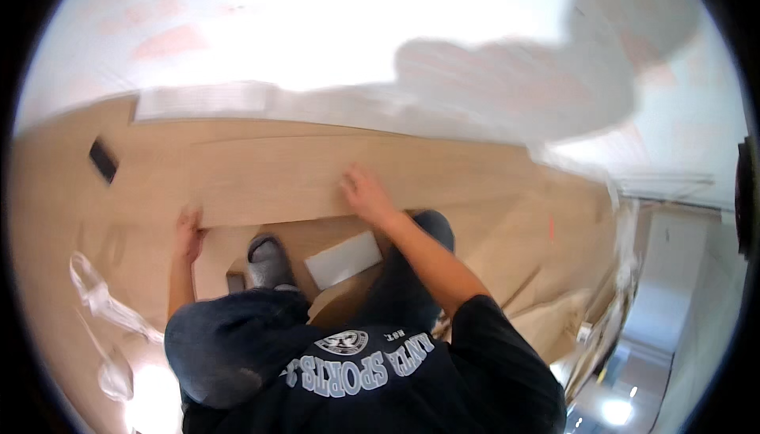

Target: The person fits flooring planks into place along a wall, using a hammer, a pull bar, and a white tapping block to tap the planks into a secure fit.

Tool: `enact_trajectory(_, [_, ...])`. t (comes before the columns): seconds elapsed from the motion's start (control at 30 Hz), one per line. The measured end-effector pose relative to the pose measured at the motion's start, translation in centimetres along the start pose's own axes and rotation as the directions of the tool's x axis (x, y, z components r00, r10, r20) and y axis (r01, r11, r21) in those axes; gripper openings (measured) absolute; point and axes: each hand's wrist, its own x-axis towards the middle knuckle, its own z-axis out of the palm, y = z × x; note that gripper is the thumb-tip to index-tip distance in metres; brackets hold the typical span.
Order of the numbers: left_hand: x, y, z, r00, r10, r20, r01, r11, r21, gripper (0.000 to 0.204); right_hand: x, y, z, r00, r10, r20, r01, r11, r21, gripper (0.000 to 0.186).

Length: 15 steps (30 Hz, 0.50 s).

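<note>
A long, light wood-coloured plank [269, 177] lies across in front of me, somewhat blurred. At its near left corner my left hand [188, 236] is closed on the edge, with the fingertips partly hidden. Over the plank's middle, my right hand [369, 196] rests with bent, loosely spread fingers on or just above its face; contact is hard to make out. Between my legs, on the near side of the plank, lies a white rectangular block [343, 260]. Beside my grey-shod foot [271, 264] stands a small brown block [236, 281] with a dark face.
A brightly lit, white wall [332, 22] rises beyond the plank, with pale sheeting [202, 104] along its foot. A small black rectangular object [103, 160] lies far left. White crumpled plastic [103, 299] is at the near left. Brown sheet covering [546, 307] spreads on the right.
</note>
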Motion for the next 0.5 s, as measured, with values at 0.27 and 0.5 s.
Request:
enact_trajectory(0.27, [9.7,14.5,-12.2,0.845,0.513,-0.149,0.063,0.181,0.981,0.067,-10.3,20.3,-11.0,0.819,0.453,-0.352,-0.524,0.841,-0.137,0.038])
enact_trajectory(0.5, [4.8,6.2,5.9,0.937,0.294,0.186,-0.069,-0.367,0.927,0.075,-31.5,20.6,1.8,0.459,0.873,-0.163,-0.888,0.449,-0.096,0.06])
